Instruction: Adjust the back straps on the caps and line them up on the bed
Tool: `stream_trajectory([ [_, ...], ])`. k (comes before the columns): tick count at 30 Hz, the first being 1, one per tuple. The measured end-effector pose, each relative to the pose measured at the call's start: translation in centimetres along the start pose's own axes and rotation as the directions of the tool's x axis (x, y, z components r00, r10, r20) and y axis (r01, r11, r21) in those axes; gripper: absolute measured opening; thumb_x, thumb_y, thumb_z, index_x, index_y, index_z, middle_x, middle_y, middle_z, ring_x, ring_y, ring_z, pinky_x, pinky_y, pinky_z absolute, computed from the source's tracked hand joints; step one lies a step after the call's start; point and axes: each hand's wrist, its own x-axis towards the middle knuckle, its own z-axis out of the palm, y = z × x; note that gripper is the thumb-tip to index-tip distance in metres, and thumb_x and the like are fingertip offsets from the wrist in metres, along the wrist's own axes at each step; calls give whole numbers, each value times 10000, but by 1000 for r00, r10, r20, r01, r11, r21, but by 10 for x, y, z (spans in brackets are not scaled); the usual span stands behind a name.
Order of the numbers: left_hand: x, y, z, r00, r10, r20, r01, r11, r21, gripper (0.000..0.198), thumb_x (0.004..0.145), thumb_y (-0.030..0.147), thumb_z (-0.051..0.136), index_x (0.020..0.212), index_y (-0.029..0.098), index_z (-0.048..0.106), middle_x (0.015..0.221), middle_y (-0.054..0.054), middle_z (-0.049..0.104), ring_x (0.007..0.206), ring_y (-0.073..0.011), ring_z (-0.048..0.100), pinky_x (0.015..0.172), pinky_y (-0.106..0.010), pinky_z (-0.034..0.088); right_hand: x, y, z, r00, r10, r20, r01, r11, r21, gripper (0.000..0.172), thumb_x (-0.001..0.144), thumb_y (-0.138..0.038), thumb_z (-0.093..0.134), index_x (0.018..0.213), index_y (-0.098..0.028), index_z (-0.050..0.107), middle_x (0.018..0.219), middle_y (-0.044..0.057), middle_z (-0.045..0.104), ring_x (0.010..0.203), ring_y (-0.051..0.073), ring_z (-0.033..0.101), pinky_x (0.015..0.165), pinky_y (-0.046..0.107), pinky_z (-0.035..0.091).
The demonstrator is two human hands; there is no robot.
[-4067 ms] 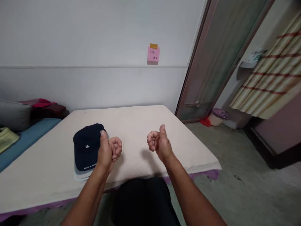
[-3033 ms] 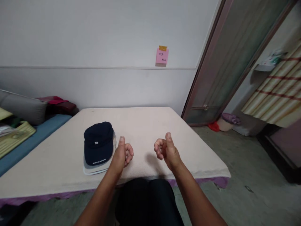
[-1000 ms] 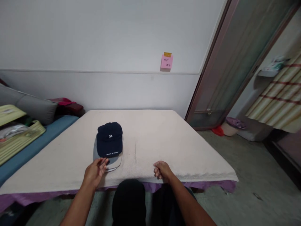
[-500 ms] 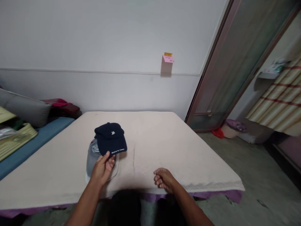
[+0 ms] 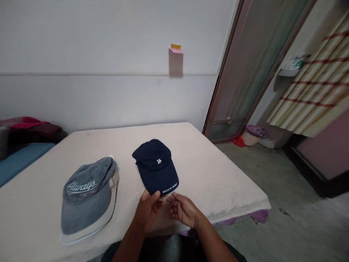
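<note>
A navy baseball cap (image 5: 155, 165) with a small white emblem and lettering along its brim is tilted above the middle of the bed's front part. My left hand (image 5: 148, 207) pinches the brim's near edge, thumb on top. Close by on the right, my right hand (image 5: 184, 209) has its fingers loosely bent and apart, tips at the brim's near right corner; whether they touch it I cannot tell. To the left lies a grey cap (image 5: 87, 194) marked "Always", on top of other pale caps (image 5: 113, 200) that are mostly hidden.
A cream cover (image 5: 218, 182) spreads over the bed, its front edge close to my body. Behind stands a white wall (image 5: 109, 98) with a pink paper (image 5: 176, 51) on it. Dark bundles (image 5: 35, 133) lie at far left. A bin (image 5: 251, 135) stands near the door at right.
The navy cap has moved right with my left hand, away from the stacked caps. My right hand has come close to its brim. The view has shifted, and the grey cap now shows fully.
</note>
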Motion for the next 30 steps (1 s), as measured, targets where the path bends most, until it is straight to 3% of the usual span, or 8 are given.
stream_trajectory([
  [7,29,-34,1,992,-57,-109,65,996,63,312,650,180,787,946,188,689,880,-24,712,702,-142,632,549,-226,498,8,-52,-25,967,-231,-110,249,948,200,439,852,-539,507,793,-123,635,707,81,694,607,162,650,557,249,453],
  [10,28,-46,2,987,-146,64,132,973,191,329,625,171,796,941,162,707,809,-39,711,658,-145,611,554,-238,475,5,-72,-33,952,-292,-95,307,922,237,347,833,-480,573,792,-145,654,694,48,694,607,142,640,581,243,475],
  [13,20,-50,3,899,-320,299,209,913,351,318,621,179,800,923,115,723,760,-72,712,669,-173,626,625,-266,472,-1,-83,-41,946,-304,-111,322,919,228,201,811,-364,627,809,-168,673,716,18,705,638,141,644,636,253,499],
  [15,16,-49,5,840,-383,384,249,902,353,448,615,191,807,1044,132,697,911,-108,723,832,-247,653,757,-333,483,-7,-85,-46,941,-321,-109,337,918,210,118,781,-276,653,809,-165,680,739,10,711,658,133,644,678,250,498],
  [17,17,-44,7,834,-381,399,301,921,249,531,646,258,789,1150,158,652,1069,-133,698,1016,-313,619,887,-404,450,-14,-84,-49,932,-357,-64,363,913,188,100,741,-204,673,828,-155,681,756,9,708,668,122,636,699,242,485],
  [21,38,-24,8,903,-367,223,391,917,-75,364,825,431,572,1012,156,719,980,-119,738,1057,-292,625,998,-399,396,-23,-78,-41,932,-354,71,345,931,122,207,685,-160,677,892,-144,677,785,27,697,687,140,625,707,266,464],
  [24,63,-1,9,947,-299,121,320,918,-236,331,892,338,462,910,151,734,824,-94,759,985,-262,667,1010,-404,400,-24,-74,-27,931,-339,138,321,937,137,261,650,-142,656,911,-143,673,800,33,685,714,151,616,718,279,453],
  [30,77,32,-1,920,-373,-119,328,900,-286,250,772,71,460,652,113,675,570,-85,701,664,-246,715,763,-405,560,-11,-59,-7,956,-169,240,159,985,59,206,567,-41,659,753,-129,655,672,-14,618,606,101,557,652,246,418],
])
